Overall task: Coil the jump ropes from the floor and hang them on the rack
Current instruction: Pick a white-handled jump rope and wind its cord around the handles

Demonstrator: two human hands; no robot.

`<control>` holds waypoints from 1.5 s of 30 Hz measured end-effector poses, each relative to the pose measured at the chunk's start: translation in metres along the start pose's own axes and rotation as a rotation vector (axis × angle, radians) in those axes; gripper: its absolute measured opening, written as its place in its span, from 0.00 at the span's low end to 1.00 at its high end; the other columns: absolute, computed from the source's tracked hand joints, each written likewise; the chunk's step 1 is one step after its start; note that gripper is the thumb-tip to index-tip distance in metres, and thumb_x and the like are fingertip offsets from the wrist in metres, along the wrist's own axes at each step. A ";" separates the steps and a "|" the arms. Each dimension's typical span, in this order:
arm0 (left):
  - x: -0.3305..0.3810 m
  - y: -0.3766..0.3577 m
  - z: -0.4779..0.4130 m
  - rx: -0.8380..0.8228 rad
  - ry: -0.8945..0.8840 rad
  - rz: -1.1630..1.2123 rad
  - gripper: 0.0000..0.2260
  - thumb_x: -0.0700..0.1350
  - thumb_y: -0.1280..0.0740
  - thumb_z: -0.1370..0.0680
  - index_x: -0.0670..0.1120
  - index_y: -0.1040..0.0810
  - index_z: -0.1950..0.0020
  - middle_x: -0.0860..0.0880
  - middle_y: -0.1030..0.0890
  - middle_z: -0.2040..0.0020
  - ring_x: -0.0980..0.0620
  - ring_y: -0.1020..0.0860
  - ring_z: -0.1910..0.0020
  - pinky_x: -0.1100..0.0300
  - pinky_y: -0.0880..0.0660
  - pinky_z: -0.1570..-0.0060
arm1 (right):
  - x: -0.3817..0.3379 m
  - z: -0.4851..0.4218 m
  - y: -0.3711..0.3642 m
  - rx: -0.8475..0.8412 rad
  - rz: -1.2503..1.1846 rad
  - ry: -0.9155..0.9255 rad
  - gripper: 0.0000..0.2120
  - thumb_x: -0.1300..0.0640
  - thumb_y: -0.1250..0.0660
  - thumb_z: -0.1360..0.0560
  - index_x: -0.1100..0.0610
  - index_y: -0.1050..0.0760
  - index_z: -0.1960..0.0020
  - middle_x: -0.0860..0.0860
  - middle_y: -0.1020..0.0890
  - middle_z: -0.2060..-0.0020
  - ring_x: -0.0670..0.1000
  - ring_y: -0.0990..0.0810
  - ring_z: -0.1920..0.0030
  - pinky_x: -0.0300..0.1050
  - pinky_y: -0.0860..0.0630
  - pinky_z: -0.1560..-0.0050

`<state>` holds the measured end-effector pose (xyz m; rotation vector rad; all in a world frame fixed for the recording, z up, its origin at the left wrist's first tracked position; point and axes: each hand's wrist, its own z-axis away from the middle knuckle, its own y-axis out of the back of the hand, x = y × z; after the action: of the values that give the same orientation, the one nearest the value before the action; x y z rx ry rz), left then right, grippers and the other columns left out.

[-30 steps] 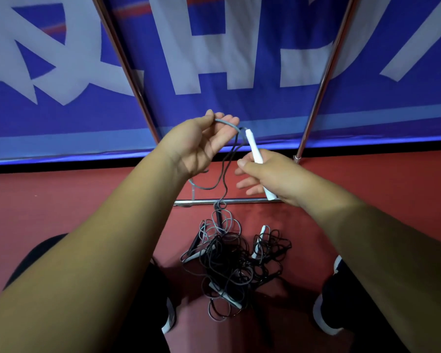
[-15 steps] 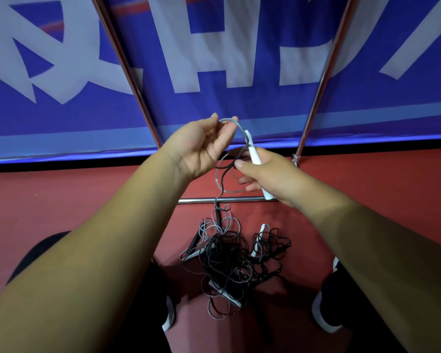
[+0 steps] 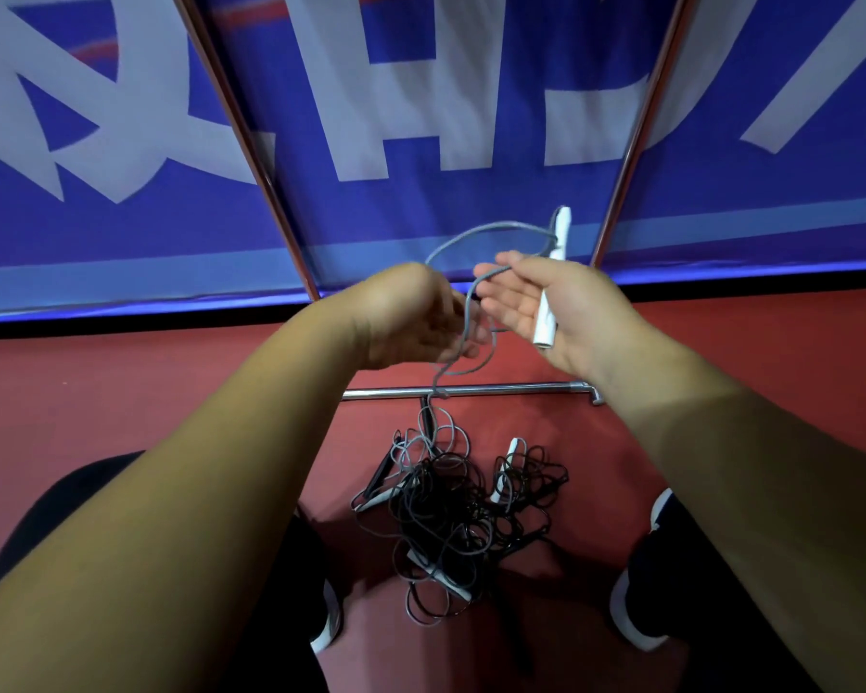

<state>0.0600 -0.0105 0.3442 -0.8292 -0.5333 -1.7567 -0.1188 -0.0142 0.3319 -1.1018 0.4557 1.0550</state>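
A person at the foot of a metal rack winds a grey jump rope into a coil at centre frame, before a blue banner. The right hand, fingers stretched out, carries the rope's white handle across its palm, apparently as the fixed end against which the loops are gathered. The left hand, knuckles toward the viewer, has its fingers curled round the cord, seemingly to feed the next turn across. One loop arcs between the two hands. Below them the cord drops past the rack's bottom bar to a tangle of jump ropes on the red floor at lower centre, between the person's shoes. With most of the ropes lying in that heap, the job looks barely begun
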 end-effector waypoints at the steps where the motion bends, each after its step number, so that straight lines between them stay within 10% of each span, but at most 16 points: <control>1: -0.004 -0.003 -0.002 -0.054 0.012 -0.126 0.18 0.35 0.45 0.23 0.43 0.18 0.42 0.43 0.14 0.43 0.45 0.17 0.42 0.52 0.28 0.40 | -0.002 -0.001 0.001 0.012 -0.049 0.002 0.05 0.62 0.37 0.14 0.62 0.23 0.43 0.58 0.11 0.55 0.52 0.10 0.59 0.44 0.15 0.60; 8: -0.018 -0.005 -0.001 -0.218 -0.019 -0.383 0.09 0.40 0.41 0.13 0.42 0.21 0.39 0.43 0.13 0.44 0.49 0.16 0.46 0.58 0.22 0.46 | -0.011 -0.010 0.015 0.128 -0.242 0.039 0.08 0.66 0.41 0.14 0.68 0.24 0.40 0.65 0.12 0.52 0.57 0.10 0.53 0.45 0.14 0.58; 13: 0.006 -0.004 0.010 -0.115 -0.147 0.145 0.12 0.38 0.45 0.12 0.40 0.22 0.39 0.44 0.13 0.50 0.50 0.13 0.53 0.55 0.16 0.49 | 0.000 -0.008 0.012 0.131 0.227 -0.237 0.10 0.66 0.42 0.15 0.66 0.26 0.36 0.64 0.14 0.56 0.57 0.12 0.65 0.51 0.14 0.66; 17: 0.017 0.001 0.009 0.030 -0.248 0.569 0.12 0.36 0.47 0.13 0.35 0.24 0.38 0.43 0.12 0.55 0.50 0.12 0.57 0.57 0.15 0.59 | 0.006 0.005 0.010 -0.108 0.659 -0.456 0.15 0.56 0.41 0.15 0.59 0.22 0.33 0.55 0.11 0.47 0.54 0.11 0.45 0.55 0.17 0.39; 23: 0.015 0.026 -0.004 0.192 -0.344 0.993 0.10 0.37 0.44 0.12 0.35 0.29 0.33 0.35 0.14 0.54 0.43 0.12 0.58 0.52 0.14 0.59 | -0.001 0.010 0.003 -0.277 0.467 -0.278 0.14 0.51 0.38 0.13 0.57 0.18 0.35 0.56 0.12 0.44 0.57 0.12 0.42 0.53 0.18 0.38; 29: 0.005 0.023 -0.010 0.316 -0.160 0.348 0.22 0.57 0.44 0.12 0.38 0.23 0.38 0.44 0.13 0.51 0.45 0.15 0.54 0.48 0.15 0.55 | -0.006 0.016 -0.002 -0.222 0.334 -0.100 0.08 0.57 0.35 0.14 0.58 0.18 0.43 0.55 0.11 0.53 0.56 0.10 0.55 0.46 0.13 0.58; 36: -0.016 0.000 -0.004 -0.180 0.045 -0.436 0.21 0.29 0.45 0.22 0.43 0.19 0.38 0.45 0.13 0.42 0.47 0.18 0.38 0.50 0.30 0.39 | -0.014 0.000 0.004 -0.051 -0.126 0.026 0.06 0.59 0.37 0.13 0.60 0.24 0.41 0.56 0.11 0.49 0.57 0.10 0.49 0.44 0.14 0.57; 45: -0.002 0.004 0.000 -0.042 -0.172 0.045 0.09 0.40 0.40 0.13 0.40 0.21 0.40 0.42 0.13 0.46 0.47 0.13 0.51 0.58 0.15 0.53 | -0.011 -0.011 0.019 0.106 0.180 -0.093 0.14 0.55 0.39 0.13 0.63 0.23 0.33 0.59 0.11 0.47 0.57 0.10 0.49 0.50 0.13 0.53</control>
<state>0.0639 -0.0108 0.3423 -1.0210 -0.5877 -1.6691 -0.1381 -0.0282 0.3260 -0.9262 0.5375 1.2204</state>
